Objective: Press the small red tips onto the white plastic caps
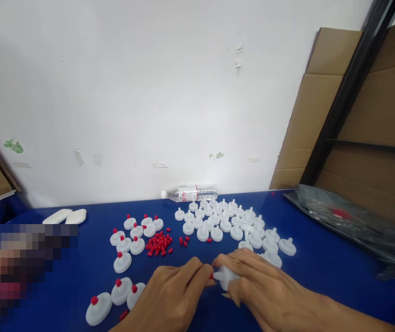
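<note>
My right hand is closed round a white round plastic cap with a short spout. My left hand pinches a small red plug against the tip of that spout. Both hands rest low over the blue table, near its front edge. A heap of loose red plugs lies just beyond my left hand. Several white caps with red plugs fitted lie to the left. Several bare white caps lie behind my right hand.
A clear water bottle lies on its side by the white wall. Two white oblong pieces lie at the back left. A dark plastic bag and cardboard sheets with a black frame stand at the right. A blurred patch covers the left.
</note>
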`<state>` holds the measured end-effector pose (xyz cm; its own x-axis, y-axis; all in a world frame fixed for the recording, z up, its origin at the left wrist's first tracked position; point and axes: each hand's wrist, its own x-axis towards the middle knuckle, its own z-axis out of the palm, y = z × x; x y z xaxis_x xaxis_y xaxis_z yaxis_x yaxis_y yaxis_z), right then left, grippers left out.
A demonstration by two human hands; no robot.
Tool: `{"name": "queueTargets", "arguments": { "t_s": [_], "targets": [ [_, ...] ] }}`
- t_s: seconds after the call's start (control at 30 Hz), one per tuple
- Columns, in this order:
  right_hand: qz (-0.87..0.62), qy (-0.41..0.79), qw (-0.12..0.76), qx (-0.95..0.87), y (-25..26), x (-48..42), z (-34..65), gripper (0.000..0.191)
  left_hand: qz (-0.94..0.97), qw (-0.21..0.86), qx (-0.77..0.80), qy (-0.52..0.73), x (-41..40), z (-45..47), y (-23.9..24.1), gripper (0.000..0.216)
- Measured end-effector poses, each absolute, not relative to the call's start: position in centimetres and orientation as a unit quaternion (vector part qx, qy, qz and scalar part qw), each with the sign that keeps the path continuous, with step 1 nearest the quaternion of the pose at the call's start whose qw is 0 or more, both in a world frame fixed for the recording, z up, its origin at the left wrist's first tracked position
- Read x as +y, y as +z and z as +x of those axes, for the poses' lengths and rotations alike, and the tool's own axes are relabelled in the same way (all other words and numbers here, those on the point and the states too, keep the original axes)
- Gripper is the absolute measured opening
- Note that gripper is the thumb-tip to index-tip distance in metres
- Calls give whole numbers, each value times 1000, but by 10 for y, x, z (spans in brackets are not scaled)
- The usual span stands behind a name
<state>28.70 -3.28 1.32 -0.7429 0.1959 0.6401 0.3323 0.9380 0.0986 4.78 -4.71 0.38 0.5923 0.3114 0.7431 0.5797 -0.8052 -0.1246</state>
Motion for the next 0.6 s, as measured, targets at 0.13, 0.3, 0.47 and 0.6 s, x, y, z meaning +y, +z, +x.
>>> {"name": "queueTargets", "arguments": {
  "t_s": [0.13, 0.3, 0.47, 0.6],
  "targets": [
    [-145, -116, 324, -927, 10, -34, 287, 25, -878, 157, -273, -359, -49, 48, 0, 23],
    [-139, -114, 345, -921, 10, -36, 286, 23, -887, 135, -282, -340, -51, 47, 2, 25],
    [-151, -110, 354, -917, 18, -35, 283, 15, -883, 133, -254, -372, -53, 46, 20, 18],
    [-161, -81, 361, -915, 24, -34, 284, 11, -860, 122, -262, -421, -46, 35, 36, 15]
  ]
}}
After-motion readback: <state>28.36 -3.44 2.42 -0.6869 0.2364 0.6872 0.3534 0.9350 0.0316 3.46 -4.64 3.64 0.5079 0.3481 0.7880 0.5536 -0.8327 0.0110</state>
